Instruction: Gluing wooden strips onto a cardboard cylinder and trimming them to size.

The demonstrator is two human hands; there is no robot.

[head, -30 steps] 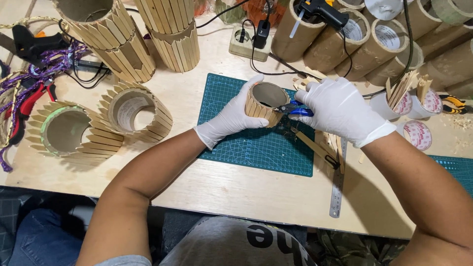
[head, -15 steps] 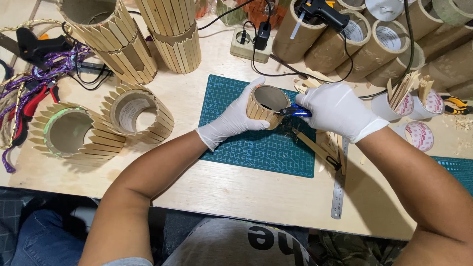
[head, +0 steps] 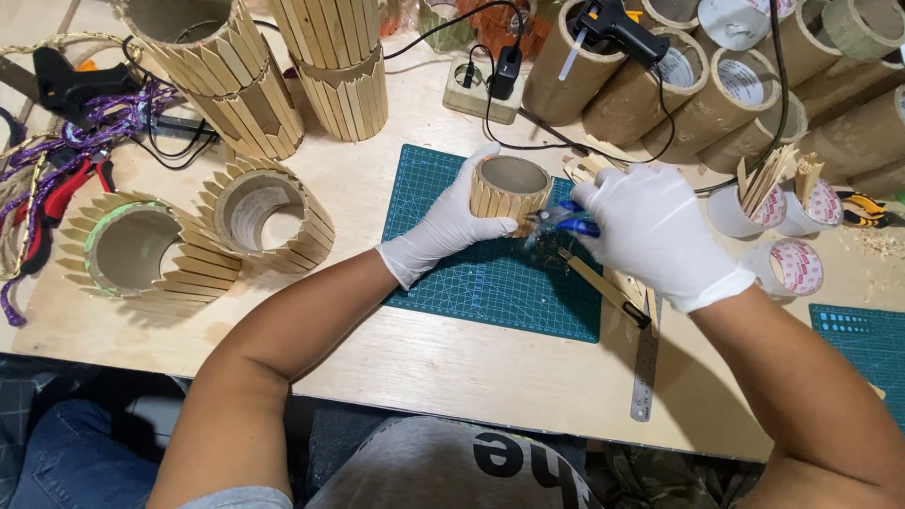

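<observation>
The left hand [head: 443, 231], in a white glove, had its grip closed around a short cardboard tube clad in wooden sticks [head: 510, 193], fingers wrapped on the tube's left side and thumb over its far rim. The tube stood upright with its open end up, held just above the far part of a green cutting mat [head: 471, 283] near the middle of the desk [head: 424, 368]. The right hand [head: 650, 231], also gloved in white, had its grip closed on a blue-handled tool [head: 573, 222] whose tip met the tube's near right edge; what kind of tool it was could not be told.

Just near and right of that hand a flat wooden stick [head: 603, 287] lay slanted across the mat's right edge, and a steel ruler [head: 645, 369] lay nearer still. To the right stood white cups holding wooden sticks [head: 765, 184] and a roll of tape [head: 790, 266]. Far right, plain cardboard tubes [head: 716, 94] lay in a row, with a black glue gun [head: 613, 24] resting on one. A power strip [head: 485, 85] sat at the far side. To the left were two low stick-clad rings [head: 198, 240], and beyond them two tall stick-clad tubes [head: 283, 71]. Purple cord [head: 90, 141] lay at the far left edge.
</observation>
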